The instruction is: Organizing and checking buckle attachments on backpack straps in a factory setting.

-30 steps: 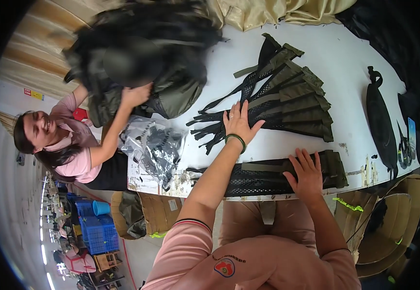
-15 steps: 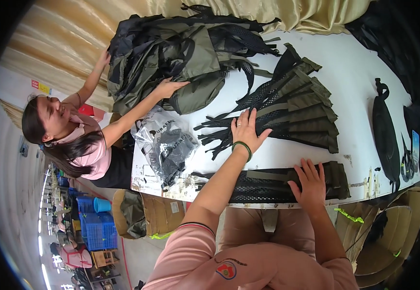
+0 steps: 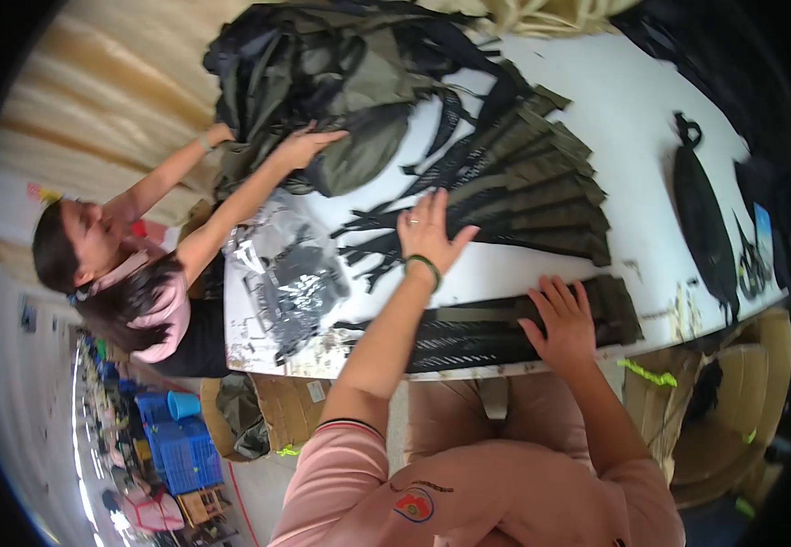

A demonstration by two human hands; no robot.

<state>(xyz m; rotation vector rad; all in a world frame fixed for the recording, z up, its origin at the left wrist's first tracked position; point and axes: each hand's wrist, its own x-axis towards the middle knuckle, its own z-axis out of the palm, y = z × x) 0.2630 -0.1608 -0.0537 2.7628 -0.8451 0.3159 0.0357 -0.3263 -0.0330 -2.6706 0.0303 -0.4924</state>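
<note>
My left hand [image 3: 434,232] lies flat with its fingers spread on a fan of overlapping olive and black mesh strips [image 3: 541,173], near their narrow dark ends. A ring and a green bangle show on it. My right hand [image 3: 561,319], also open, rests on a separate stack of similar mesh strips [image 3: 455,342] along the table's near edge. Neither hand grips anything. At the far left, a co-worker's hand [image 3: 309,146] touches a large heap of olive and black fabric pieces [image 3: 359,100]. The co-worker's other hand is at the heap's left side.
A clear plastic bag with dark contents [image 3: 291,283] lies on the white table [image 3: 632,118] at left. To the right are a long black pouch [image 3: 701,219] and scissors [image 3: 753,264]. Cardboard boxes [image 3: 733,428] stand below the near edge; blue crates [image 3: 181,451] are beyond at lower left.
The whole view has shifted, moving the table up and left in the picture. My hands stay on the strips, the left slightly nearer their narrow ends. The co-worker's far hand has come lower along the heap.
</note>
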